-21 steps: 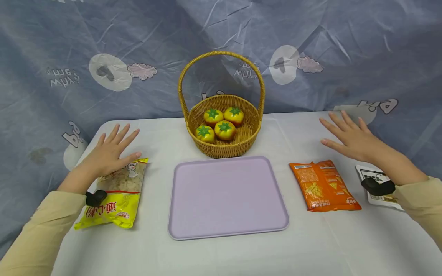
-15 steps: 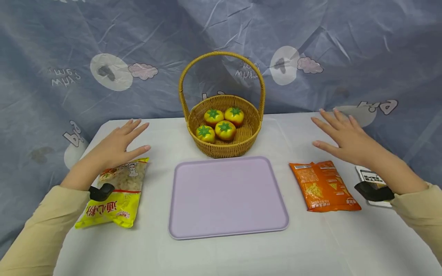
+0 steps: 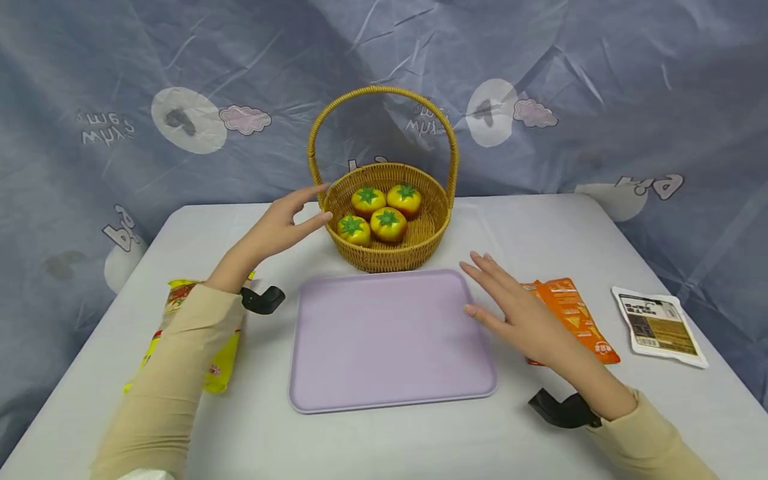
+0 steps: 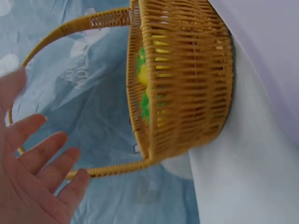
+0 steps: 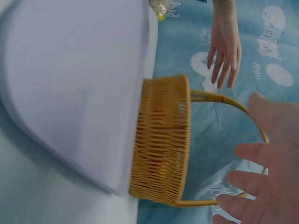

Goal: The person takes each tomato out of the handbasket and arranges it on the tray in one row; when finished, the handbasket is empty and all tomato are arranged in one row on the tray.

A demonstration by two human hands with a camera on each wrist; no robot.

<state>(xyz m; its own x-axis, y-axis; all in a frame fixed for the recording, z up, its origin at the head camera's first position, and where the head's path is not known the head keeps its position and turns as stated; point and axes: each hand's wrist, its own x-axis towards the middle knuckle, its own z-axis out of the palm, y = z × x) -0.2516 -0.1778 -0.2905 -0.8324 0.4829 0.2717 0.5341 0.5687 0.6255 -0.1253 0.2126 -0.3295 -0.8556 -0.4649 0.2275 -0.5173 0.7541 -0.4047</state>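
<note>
A woven wicker basket (image 3: 393,260) with a tall arched handle (image 3: 373,89) stands at the back middle of the table. Inside it sit several yellow-orange persimmon-like fruits (image 3: 389,225) with green leafy tops. My left hand (image 3: 277,225), fingers extended and thumb apart, is at the basket's left side near the foot of the handle; in the left wrist view a gap separates the fingers from the basket wall. Over the right edge of a lilac tray (image 3: 393,340) hovers my right hand (image 3: 522,317), its fingers straight and holding nothing.
A yellow pasta bag (image 3: 223,363) lies at the left, largely covered by my left sleeve. To the right are an orange snack bag (image 3: 576,313), partly behind my right hand, and a white flat pouch (image 3: 659,327). A grey-blue printed cloth (image 3: 372,40) hangs behind the table.
My left hand has moved right and away from me, from over the pasta bag to beside the basket. The right hand has come left and nearer, uncovering the white pouch.
</note>
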